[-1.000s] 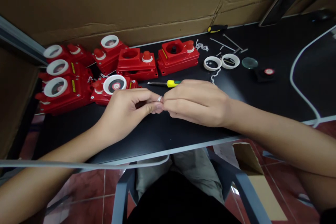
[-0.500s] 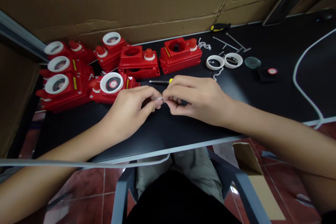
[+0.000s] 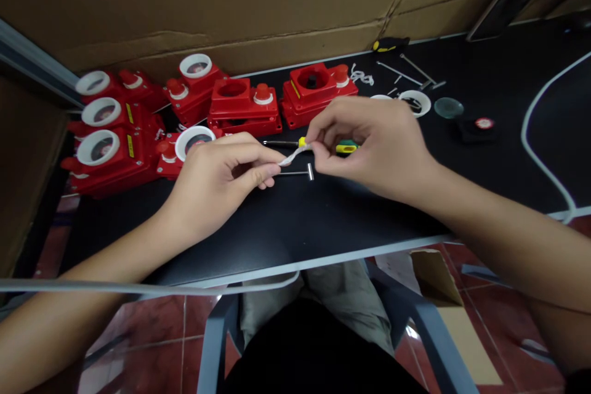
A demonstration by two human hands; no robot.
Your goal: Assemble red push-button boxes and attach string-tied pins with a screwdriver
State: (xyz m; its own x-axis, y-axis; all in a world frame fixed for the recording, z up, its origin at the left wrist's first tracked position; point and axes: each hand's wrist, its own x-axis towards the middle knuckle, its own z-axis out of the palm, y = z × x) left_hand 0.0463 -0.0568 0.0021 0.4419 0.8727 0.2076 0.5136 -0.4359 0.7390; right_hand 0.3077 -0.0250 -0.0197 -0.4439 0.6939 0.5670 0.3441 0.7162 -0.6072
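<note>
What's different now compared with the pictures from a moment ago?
The right hand has moved right and forward, away from the left hand, so more white cord shows between them. A metal T-shaped tool now shows beside the left hand; whether it is held is unclear. Both hands keep hold of the cord; the red boxes stayed put.

- Strip: white, matt, soft, fibrous in appearance.
- T-handled rod: smooth, bright metal.
- Housings: red plastic, smooth, glossy.
- Loose ring: white plastic, smooth.
- Screwdriver: metal shank; smooth plastic handle.
- Disc: transparent, glass-like, glossy.
- Tabletop: black, smooth, low sheen.
- Backing panel: brown cardboard, matt, creased.
</note>
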